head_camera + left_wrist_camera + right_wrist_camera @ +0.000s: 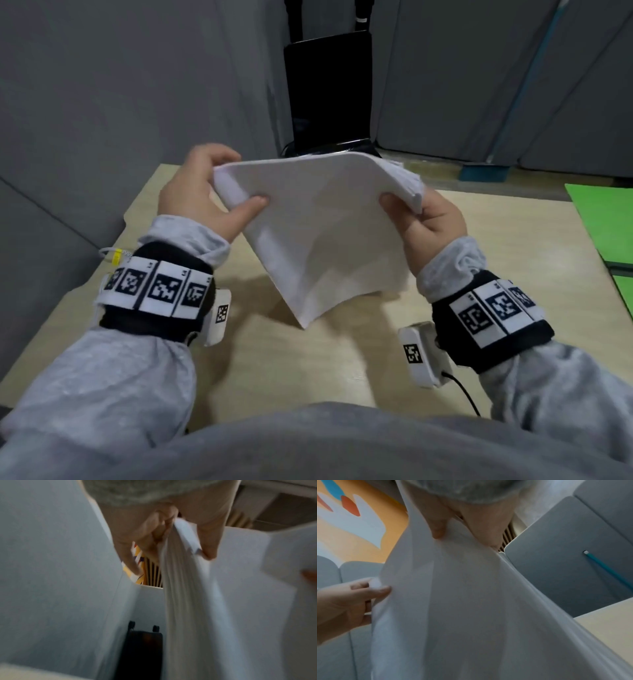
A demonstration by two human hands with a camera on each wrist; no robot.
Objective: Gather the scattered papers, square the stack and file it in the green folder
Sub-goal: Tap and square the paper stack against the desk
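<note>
Both hands, left [202, 192] and right [424, 219], grip the smooth white paper stack [318, 233] clamped above the wooden table [342, 359].

Both arms wear loose, light grey sweatshirt sleeves [102, 370], mottled in texture and bunched into folds at the cuffs; the same grey cloth covers the torso along the bottom of the head view. Each forearm carries a wide black wristband: the left wristband [156, 294] at centre left, the right wristband [493, 318] at centre right. Each is wrapped by a white strip printed with square black-and-white coded markers. A small white camera box [219, 317] with its own coded sticker hangs on the inner side of the left band; a matching box [423, 356] sits by the right band, trailing a thin black cable [462, 394]. A white cord with a yellow tag [116, 256] sticks out behind the left band.
</note>
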